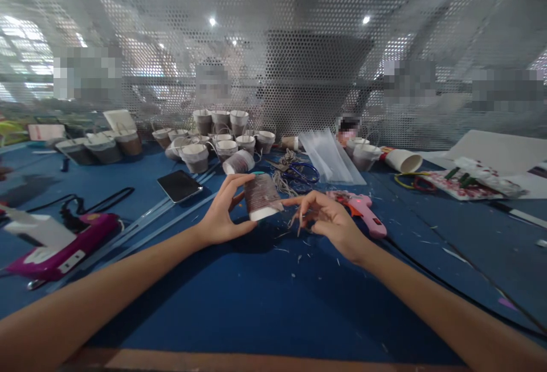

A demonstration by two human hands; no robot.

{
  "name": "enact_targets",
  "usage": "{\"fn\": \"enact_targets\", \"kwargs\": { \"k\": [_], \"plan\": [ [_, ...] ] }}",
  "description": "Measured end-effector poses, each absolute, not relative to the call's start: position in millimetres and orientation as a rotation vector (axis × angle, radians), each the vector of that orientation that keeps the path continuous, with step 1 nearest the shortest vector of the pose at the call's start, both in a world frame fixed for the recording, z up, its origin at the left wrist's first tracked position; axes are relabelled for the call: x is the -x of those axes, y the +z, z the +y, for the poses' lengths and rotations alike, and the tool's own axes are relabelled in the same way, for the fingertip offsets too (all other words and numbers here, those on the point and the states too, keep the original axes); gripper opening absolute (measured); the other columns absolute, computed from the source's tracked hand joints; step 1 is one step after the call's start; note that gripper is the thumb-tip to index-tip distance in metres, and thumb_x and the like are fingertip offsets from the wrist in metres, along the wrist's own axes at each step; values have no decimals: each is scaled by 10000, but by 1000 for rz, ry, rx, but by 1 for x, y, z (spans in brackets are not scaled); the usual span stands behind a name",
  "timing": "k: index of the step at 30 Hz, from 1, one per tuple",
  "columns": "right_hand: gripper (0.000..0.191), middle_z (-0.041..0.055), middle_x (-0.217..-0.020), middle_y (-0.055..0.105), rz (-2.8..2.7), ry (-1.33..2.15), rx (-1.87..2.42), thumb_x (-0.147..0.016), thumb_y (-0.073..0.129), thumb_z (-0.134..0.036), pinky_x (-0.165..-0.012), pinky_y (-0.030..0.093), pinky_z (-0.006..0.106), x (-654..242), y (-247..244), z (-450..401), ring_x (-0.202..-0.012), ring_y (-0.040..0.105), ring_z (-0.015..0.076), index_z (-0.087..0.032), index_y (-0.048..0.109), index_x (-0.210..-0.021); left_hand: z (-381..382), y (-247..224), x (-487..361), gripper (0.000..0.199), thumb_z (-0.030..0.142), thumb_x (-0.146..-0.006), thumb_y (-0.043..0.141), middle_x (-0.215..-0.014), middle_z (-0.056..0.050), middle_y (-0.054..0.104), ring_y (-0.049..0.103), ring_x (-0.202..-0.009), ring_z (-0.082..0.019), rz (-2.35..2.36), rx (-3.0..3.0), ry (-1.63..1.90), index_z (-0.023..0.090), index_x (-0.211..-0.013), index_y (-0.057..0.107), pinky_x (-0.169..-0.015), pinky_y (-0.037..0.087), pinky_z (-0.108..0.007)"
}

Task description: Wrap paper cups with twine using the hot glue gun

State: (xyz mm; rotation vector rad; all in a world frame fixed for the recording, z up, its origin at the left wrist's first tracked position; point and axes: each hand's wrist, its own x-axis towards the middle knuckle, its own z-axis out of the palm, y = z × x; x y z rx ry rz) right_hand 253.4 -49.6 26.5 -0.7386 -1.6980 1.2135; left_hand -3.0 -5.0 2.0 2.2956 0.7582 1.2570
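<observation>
My left hand [224,215] is closed around a paper cup [261,196], thumb below and fingers above. The cup is tipped on its side, its wall wrapped in brownish-grey twine and its white rim facing down toward me. Close to the cup's right side is my right hand [331,218], its fingers bent and the index fingertip at the cup's edge. Thin strands of twine [298,225] hang at these fingers. A pink glue gun [370,217] lies just beyond my right hand. Behind the cup sits a loose bundle of twine [285,168] beside blue-handled scissors [310,172].
Several wrapped cups with handles [195,157] stand at the back. Left are a phone [179,186], clear strips [149,218] and a purple power strip [64,252]. Plastic sheets [331,155] and a cardboard tube [404,161] lie behind; the glue gun's cord [427,272] runs right.
</observation>
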Motion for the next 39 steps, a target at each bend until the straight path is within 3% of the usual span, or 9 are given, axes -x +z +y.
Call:
{"fn": "enact_targets", "kwargs": {
  "k": [7, 14, 19, 26, 33, 39],
  "plan": [
    [148, 48, -1002, 697, -1576, 918, 988, -668, 446, -74, -689, 438, 333, -257, 28, -46, -789, 573, 162, -216, 475, -697, -4, 1, 4, 739, 264, -712, 718, -1332, -105, 329, 400, -1268, -281, 732, -2237, 1300, 304, -1359, 363, -1000, 487, -460],
    [215, 50, -924, 599, -1265, 365, 1290, -650, 538, -109, -823, 407, 439, -269, 15, -35, -885, 513, 232, -245, 503, -813, -3, 1, 3, 733, 292, -731, 715, -1352, -102, 316, 395, -1284, -284, 834, -2250, 1271, 311, -1366, 348, -1036, 455, -474],
    [251, 48, -1084, 606, -1448, 705, 873, -620, 477, -44, -859, 441, 403, -263, 27, -46, -939, 558, 195, -227, 499, -790, -2, 2, 4, 758, 296, -747, 702, -1378, -108, 296, 391, -1291, -292, 882, -2282, 1211, 317, -1396, 311, -1025, 464, -488],
    [284, 58, -1170, 637, -1639, 1385, 651, -555, 432, -7, -629, 518, 327, -248, 30, -61, -614, 578, 98, -196, 505, -754, -3, 1, 2, 769, 292, -740, 709, -1376, -113, 310, 392, -1301, -292, 880, -2272, 1222, 298, -1400, 316, -1015, 482, -462],
    [258, 65, -1287, 586, -1635, 1466, 735, -595, 442, -12, -579, 534, 264, -246, 26, -59, -543, 574, 44, -187, 511, -771, -4, 1, 2, 748, 255, -733, 700, -1350, -109, 325, 387, -1296, -289, 836, -2251, 1233, 306, -1388, 343, -1015, 476, -486],
    [164, 55, -1226, 635, -1542, 1375, 804, -627, 472, -55, -610, 592, 321, -247, 31, -56, -460, 563, 40, -190, 514, -711, -2, 0, 3, 757, 278, -709, 725, -1344, -112, 329, 408, -1275, -288, 760, -2214, 1274, 308, -1371, 359, -993, 496, -471]
  ]
}}
